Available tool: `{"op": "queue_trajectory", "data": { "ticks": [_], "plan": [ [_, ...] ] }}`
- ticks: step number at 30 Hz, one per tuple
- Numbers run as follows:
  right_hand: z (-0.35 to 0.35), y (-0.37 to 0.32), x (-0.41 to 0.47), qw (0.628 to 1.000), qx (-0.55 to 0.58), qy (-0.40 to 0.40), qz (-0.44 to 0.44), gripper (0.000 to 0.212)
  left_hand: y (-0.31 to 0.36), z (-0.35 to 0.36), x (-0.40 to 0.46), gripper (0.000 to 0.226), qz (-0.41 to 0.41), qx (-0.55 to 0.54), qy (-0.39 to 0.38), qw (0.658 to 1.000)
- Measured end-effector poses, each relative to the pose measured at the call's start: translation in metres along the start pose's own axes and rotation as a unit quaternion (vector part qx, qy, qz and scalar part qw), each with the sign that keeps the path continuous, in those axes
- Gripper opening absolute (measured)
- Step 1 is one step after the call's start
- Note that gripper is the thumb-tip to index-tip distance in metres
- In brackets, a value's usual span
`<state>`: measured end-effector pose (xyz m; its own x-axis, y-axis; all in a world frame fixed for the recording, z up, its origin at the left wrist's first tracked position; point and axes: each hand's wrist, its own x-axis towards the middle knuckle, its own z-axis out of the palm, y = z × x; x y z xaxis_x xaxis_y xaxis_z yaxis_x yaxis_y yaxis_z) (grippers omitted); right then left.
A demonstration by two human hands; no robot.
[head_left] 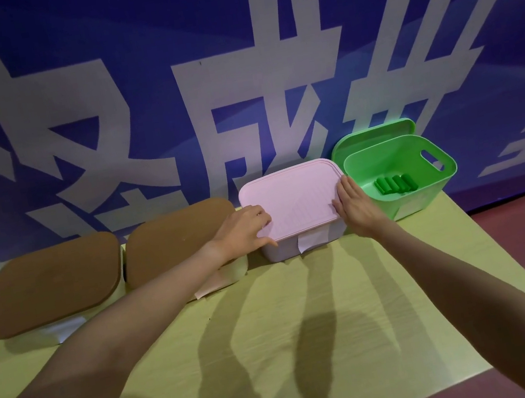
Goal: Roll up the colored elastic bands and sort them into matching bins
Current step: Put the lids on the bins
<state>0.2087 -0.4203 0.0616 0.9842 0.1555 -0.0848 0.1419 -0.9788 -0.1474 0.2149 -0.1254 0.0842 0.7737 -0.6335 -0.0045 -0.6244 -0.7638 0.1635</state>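
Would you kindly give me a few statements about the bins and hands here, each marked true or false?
1. The green bin is open. True.
2. Green rolls lie in the green bin. True.
3. The pink lid leans on the wall. False: it sits on the pink bin.
4. Both hands, left and right, are at the pink lid. True.
5. Three bins have brown lids. False: two do, and.
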Motion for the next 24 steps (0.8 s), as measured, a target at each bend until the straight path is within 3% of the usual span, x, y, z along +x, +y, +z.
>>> {"op": "queue_trajectory", "data": {
  "ticks": [3, 7, 8, 11, 12, 15, 24],
  "plan": [
    [0.009, 0.004, 0.006, 1.000, 0.003, 0.015, -0.010, 0.089, 0.002, 0.002, 0.002, 0.057, -0.019, -0.014, -0.004, 1.000],
    [0.019, 0.013, 0.014, 1.000, -0.002, -0.007, -0.016, 0.102, 0.007, -0.002, 0.004, 0.056, -0.029, -0.011, -0.009, 0.999],
    [0.018, 0.012, 0.014, 1.000, -0.002, -0.019, -0.011, 0.102, 0.008, -0.004, 0.005, 0.057, -0.032, -0.006, -0.014, 0.999],
    [0.003, -0.001, 0.005, 0.999, 0.005, -0.032, 0.031, 0.065, 0.009, -0.009, 0.010, 0.060, -0.040, -0.006, -0.038, 0.998],
    [0.000, -0.001, 0.005, 0.999, 0.002, -0.016, 0.028, 0.062, 0.009, -0.012, 0.013, 0.060, -0.041, -0.007, -0.049, 0.998],
    [-0.011, 0.004, 0.008, 1.000, -0.007, 0.004, 0.010, 0.058, 0.010, -0.021, 0.024, 0.062, -0.042, -0.013, -0.067, 0.997],
    [-0.051, 0.068, 0.022, 0.984, 0.099, 0.095, 0.111, 0.060, 0.054, -0.026, 0.115, 0.047, -0.085, -0.100, 0.044, 0.990]
  ]
}}
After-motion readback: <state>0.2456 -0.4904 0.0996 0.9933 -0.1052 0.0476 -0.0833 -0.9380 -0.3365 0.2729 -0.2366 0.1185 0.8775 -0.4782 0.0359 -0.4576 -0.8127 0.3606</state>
